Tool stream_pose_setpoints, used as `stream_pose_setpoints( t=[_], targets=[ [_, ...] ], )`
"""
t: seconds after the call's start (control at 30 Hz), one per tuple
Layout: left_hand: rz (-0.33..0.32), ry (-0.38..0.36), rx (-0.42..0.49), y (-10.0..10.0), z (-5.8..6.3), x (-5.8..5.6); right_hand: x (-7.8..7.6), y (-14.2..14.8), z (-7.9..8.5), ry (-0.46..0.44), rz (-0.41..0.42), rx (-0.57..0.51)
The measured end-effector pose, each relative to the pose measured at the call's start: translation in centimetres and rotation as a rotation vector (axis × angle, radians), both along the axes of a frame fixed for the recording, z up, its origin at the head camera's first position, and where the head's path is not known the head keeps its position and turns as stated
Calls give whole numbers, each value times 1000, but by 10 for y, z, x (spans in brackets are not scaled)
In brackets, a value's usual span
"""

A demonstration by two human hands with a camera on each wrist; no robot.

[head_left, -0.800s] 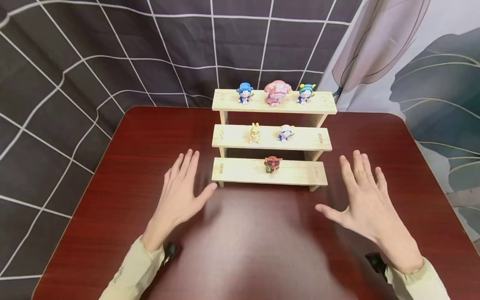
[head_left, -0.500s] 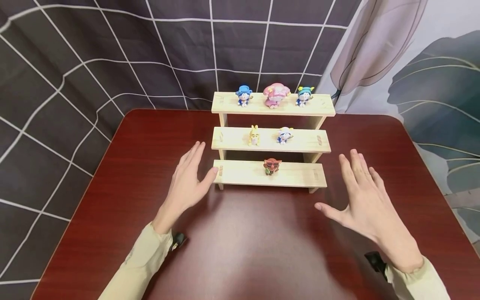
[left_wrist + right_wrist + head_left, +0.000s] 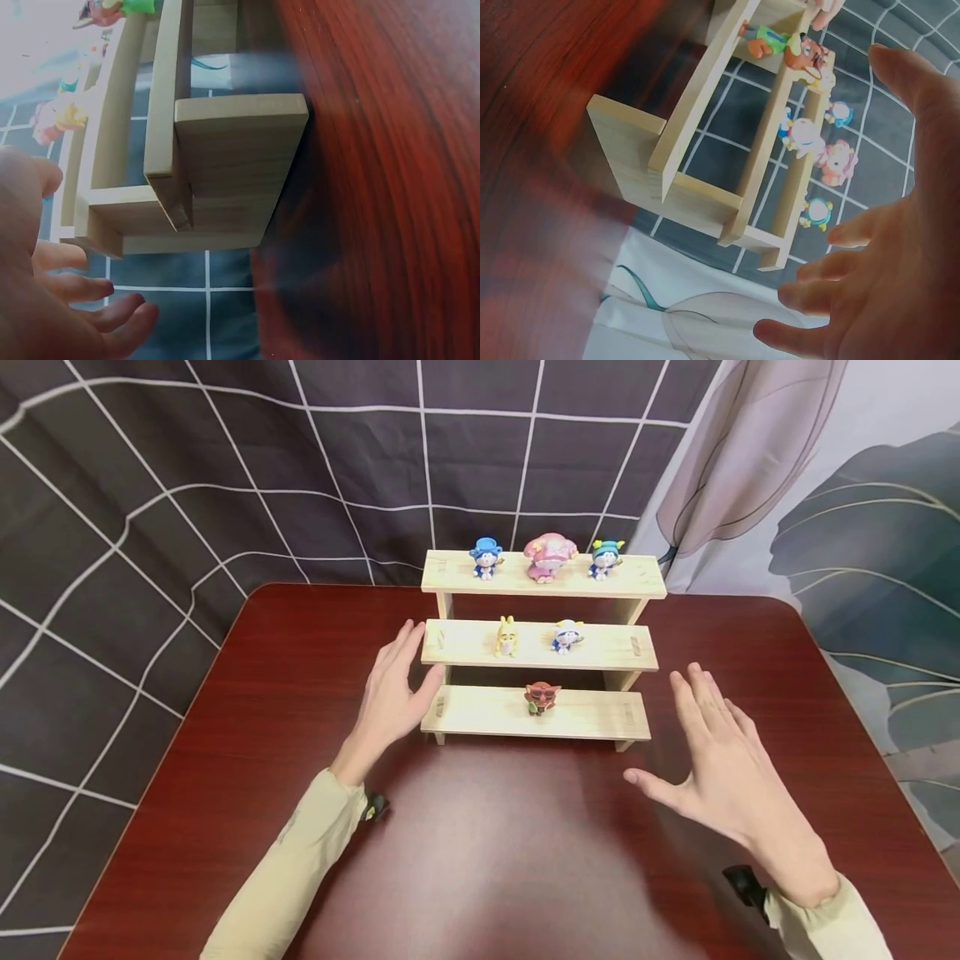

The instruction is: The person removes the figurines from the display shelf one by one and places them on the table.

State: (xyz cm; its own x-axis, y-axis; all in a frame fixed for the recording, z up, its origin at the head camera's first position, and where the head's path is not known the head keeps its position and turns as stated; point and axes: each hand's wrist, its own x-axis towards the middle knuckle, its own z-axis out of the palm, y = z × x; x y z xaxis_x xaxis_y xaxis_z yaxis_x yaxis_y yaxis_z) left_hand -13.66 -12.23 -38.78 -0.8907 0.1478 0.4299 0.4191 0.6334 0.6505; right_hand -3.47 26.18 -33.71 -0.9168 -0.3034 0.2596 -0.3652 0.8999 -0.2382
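Note:
A three-tier pale wooden shelf stands toward the back of the table. My left hand is at its left end, thumb over the lowest board's corner and fingertips by the middle board. To the right of the shelf, my right hand hovers apart from it with fingers spread. Neither hand holds anything. On the top tier sit a blue-hatted figurine, a pink figurine and a teal-hatted figurine. The middle tier bears a yellow figurine and a white-capped one. A fox figurine stands on the bottom tier.
The dark red wooden table spreads in front of and around the shelf. Behind it hangs a dark curtain with a white grid. A pale patterned curtain hangs at the back right.
My left hand has moved forward and to the right, up to the shelf's left end. The right hand stays nearly in place, its fingers slightly closer together. The head view has shifted slightly.

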Motion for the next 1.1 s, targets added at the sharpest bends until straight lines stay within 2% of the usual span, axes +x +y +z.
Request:
stream_pose_setpoints(
  t=[0.33,0.63,0.9,1.1],
  targets=[
    [-20,-19,14,3,-4,-12,0,-3,0,36,33,-17],
    [-25,-11,5,6,-7,-14,1,-4,0,54,41,-22],
    [-26,34,40,7,-9,-15,0,-4,-1,72,52,-31],
    [-15,37,67,9,-10,-16,-2,-3,0,93,59,-34]
  ],
)
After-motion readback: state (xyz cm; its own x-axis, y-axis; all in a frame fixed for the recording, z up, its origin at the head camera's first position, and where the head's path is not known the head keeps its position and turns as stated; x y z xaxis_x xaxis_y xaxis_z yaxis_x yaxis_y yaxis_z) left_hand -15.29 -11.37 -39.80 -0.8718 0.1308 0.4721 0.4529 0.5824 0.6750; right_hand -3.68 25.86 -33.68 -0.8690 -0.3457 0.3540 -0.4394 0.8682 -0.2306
